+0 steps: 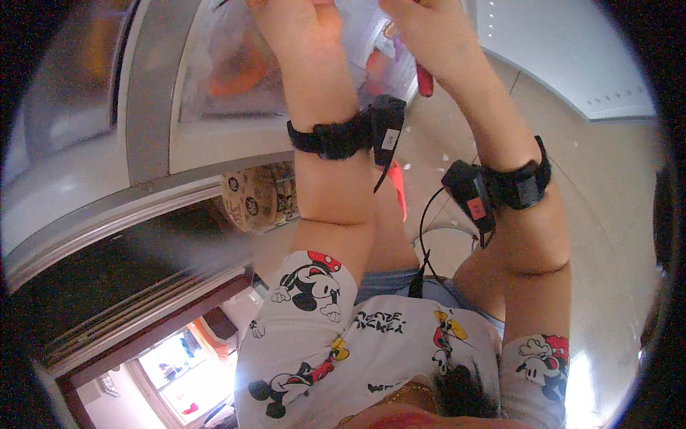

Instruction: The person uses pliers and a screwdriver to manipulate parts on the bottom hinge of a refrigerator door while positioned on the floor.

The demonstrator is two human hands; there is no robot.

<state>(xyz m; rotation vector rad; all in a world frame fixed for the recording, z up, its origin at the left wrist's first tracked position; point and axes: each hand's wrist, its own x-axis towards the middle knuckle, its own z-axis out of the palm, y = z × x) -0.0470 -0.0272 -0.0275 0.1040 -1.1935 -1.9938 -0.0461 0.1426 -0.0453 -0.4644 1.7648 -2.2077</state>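
Observation:
My right hand (436, 39) reaches to the top edge of the view, its fingers closed on a tool with a red handle (425, 80). The handle's end sticks out below the palm; its working end is hidden or out of the picture. To the left, my left hand (304, 25) is bent at the wrist in front of a frosted, see-through drawer front (214, 64). Its fingers are cut off by the top edge, so their grip does not show. An orange shape (243, 71) shows blurred through the drawer front.
On the right stands a white door panel (564, 57) with rows of small holes. White flecks (446, 159) lie on the tiled floor (514, 121). A patterned brown bag (261, 196) sits below the grey cabinet frame (150, 93). Both forearms wear black strapped devices (336, 139) with cables.

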